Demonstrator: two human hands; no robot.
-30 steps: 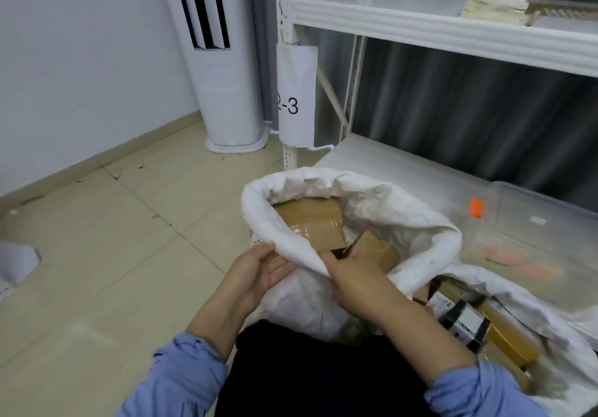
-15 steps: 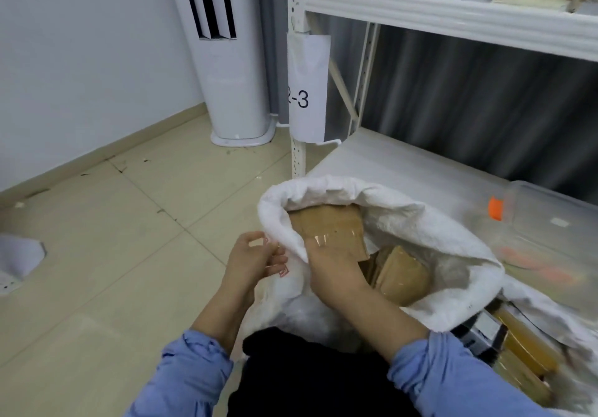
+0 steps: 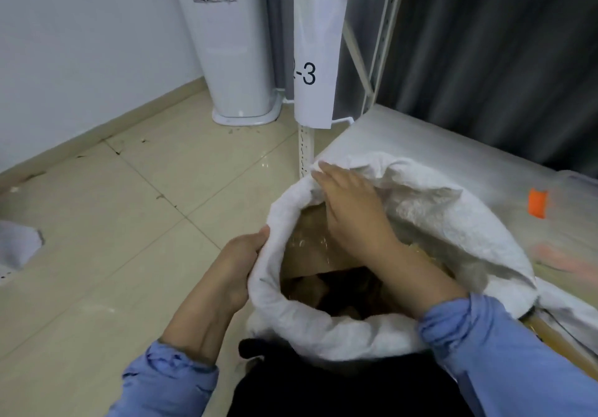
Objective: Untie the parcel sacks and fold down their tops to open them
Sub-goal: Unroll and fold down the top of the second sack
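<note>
A white woven parcel sack (image 3: 446, 222) stands open on the floor in front of me, its top rolled down into a thick rim. Brown taped parcels (image 3: 307, 254) show inside its mouth. My left hand (image 3: 241, 261) grips the sack's rim on the left side, thumb over the edge. My right hand (image 3: 349, 203) reaches across the mouth with straight fingers that press on the far rim. A second sack (image 3: 569, 316) lies at the right edge, mostly hidden.
A white shelving post (image 3: 305, 148) with a paper label "2-3" (image 3: 317, 57) stands just behind the sack. The low shelf board (image 3: 420, 138) holds a clear plastic box with an orange clip (image 3: 537, 204). A white floor unit (image 3: 236, 60) stands in the corner.
My right hand has moved from the near rim across the mouth to the far rim. My left hand has shifted onto the left rim. The view has tilted down and come closer.
</note>
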